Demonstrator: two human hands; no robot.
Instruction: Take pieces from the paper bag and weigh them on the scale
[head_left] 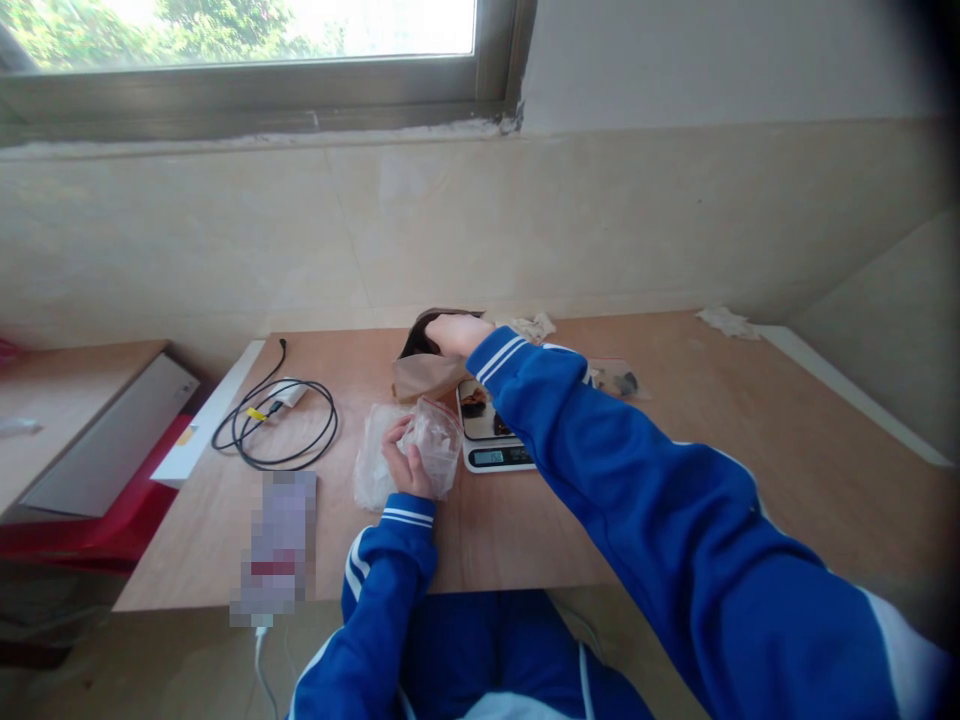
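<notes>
My right hand [452, 334] reaches into the mouth of a brown paper bag [427, 377] at the back of the table; its fingers are hidden inside. Curled around part of a clear zip bag [439, 432], my left hand [407, 458] rests over more clear plastic bags [373, 470]. Just to the right is a white digital scale [480, 463] with a lit display. Dark brown dried pieces [474, 402] lie on its metal plate, partly covered by my right sleeve.
A coiled black cable [247, 462] with a white plug [291, 392] lies at the left. Nearer the front edge is a blurred-out flat object [281, 540] with a white cord. Behind my right sleeve sits a small clear bag [619, 380] with dark contents. Crumpled tissue [727, 322] lies at the back right.
</notes>
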